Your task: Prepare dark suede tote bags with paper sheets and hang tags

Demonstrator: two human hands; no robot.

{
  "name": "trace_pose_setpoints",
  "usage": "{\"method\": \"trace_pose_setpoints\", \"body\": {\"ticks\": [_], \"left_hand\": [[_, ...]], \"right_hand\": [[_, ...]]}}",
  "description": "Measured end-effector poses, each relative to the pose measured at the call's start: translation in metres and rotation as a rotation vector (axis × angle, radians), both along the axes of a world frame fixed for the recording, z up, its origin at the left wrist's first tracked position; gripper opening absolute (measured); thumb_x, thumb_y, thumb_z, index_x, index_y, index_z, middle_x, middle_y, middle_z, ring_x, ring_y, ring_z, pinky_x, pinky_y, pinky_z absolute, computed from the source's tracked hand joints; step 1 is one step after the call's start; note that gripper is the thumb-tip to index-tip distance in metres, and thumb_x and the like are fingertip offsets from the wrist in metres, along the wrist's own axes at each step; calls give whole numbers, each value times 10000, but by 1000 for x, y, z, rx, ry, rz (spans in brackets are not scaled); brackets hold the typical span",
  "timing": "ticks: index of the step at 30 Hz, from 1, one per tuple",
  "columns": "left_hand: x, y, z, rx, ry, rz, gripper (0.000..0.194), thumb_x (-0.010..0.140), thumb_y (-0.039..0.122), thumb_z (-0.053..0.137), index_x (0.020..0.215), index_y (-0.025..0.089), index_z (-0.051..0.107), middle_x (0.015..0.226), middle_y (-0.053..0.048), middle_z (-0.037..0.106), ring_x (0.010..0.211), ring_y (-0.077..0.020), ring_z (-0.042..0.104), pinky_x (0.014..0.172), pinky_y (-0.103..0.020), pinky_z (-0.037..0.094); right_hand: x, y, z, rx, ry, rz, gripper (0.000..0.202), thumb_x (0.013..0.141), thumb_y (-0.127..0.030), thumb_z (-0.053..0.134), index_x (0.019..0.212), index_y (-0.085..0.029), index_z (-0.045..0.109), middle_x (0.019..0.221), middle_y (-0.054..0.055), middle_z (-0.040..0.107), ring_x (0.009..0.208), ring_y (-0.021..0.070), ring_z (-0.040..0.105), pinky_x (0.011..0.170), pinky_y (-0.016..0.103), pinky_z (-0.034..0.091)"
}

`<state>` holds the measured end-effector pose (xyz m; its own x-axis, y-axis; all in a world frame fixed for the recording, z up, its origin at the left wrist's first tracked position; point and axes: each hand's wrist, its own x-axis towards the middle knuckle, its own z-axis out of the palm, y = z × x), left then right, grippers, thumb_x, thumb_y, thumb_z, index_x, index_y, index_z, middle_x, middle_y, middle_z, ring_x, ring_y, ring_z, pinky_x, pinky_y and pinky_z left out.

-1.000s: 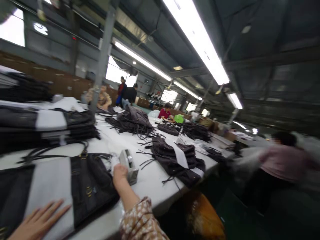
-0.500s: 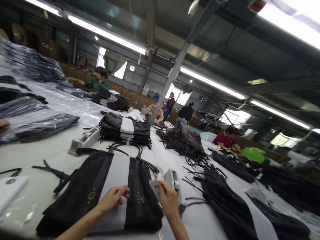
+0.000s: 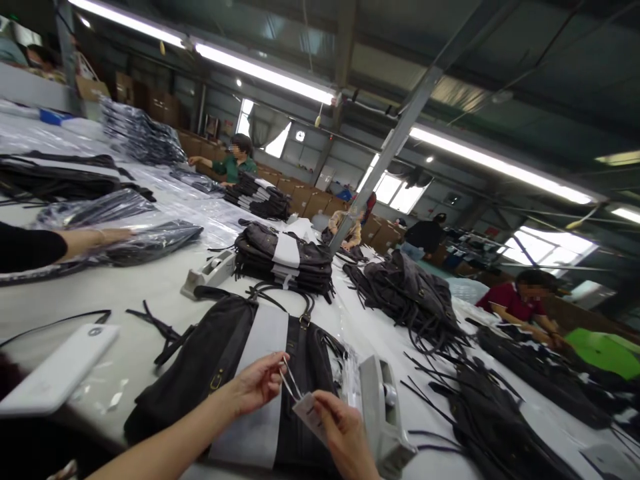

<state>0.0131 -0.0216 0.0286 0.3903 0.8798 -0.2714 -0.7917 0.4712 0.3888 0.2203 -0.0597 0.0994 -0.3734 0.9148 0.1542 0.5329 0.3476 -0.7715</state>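
A black bag (image 3: 200, 360) lies flat on the white table, with a pale paper band (image 3: 260, 340) around its middle. Above the band, my left hand (image 3: 260, 385) pinches the loop of a thin white string (image 3: 291, 377). The string runs to a small white tag (image 3: 309, 415), held between the thumb and fingers of my right hand (image 3: 340, 427) over the bag's right part. Just right of the bag are a bundle of white strings (image 3: 353, 380) and a grey metal device (image 3: 383, 407).
Banded bags (image 3: 285, 257) are stacked behind, beside another grey device (image 3: 207, 273). More black bags (image 3: 490, 407) lie at right. A white phone-like object (image 3: 60, 370) is at left, near another person's arm (image 3: 85, 243). Several people work farther back.
The view has turned left. My left hand has closed on the string, now stretched between my hands, and the tag sits lower over the bag. Another person's arm reaches in farther at left.
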Motion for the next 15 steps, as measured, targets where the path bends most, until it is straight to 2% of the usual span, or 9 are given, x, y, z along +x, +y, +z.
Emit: {"method": "trace_pose_setpoints", "body": {"ticks": [4, 8, 10, 12, 15], "left_hand": [[-13, 8, 0, 58, 122, 64, 235, 751, 272, 740, 890, 126, 618, 647, 49, 514, 455, 1, 418, 416, -109, 296], [-21, 10, -5, 221, 576, 135, 353, 724, 456, 712, 841, 129, 647, 653, 31, 565, 478, -35, 461, 460, -158, 366], [-21, 10, -8, 282, 743, 150, 382, 672, 495, 724, 708, 124, 640, 548, 44, 528, 437, -47, 430, 436, -176, 335], [-17, 10, -8, 317, 806, 140, 396, 635, 497, 735, 591, 123, 612, 461, 49, 484, 404, -54, 403, 413, -190, 288], [-7, 12, -4, 378, 873, 109, 454, 636, 567, 676, 551, 128, 601, 465, 25, 519, 398, -65, 413, 411, -206, 281]], "right_hand": [[10, 6, -5, 7, -102, 0, 281, 899, -386, 469, 909, -226, 699, 806, 12, 702, 740, 162, 639, 671, 206, 464], [24, 19, -13, 39, -209, -8, 320, 908, -400, 441, 899, -221, 705, 775, 30, 700, 710, 176, 646, 657, 234, 490], [24, 27, -18, 115, -254, -52, 291, 868, -400, 506, 964, -222, 716, 918, 71, 719, 856, 229, 670, 762, 291, 526], [13, 34, -24, 239, -272, -96, 345, 812, -383, 584, 1101, -226, 688, 1167, 111, 657, 1094, 292, 605, 923, 379, 500], [-25, 43, -35, 312, -185, -38, 482, 811, -321, 586, 1282, -222, 567, 1343, 106, 537, 1248, 270, 495, 1026, 393, 441]]}}
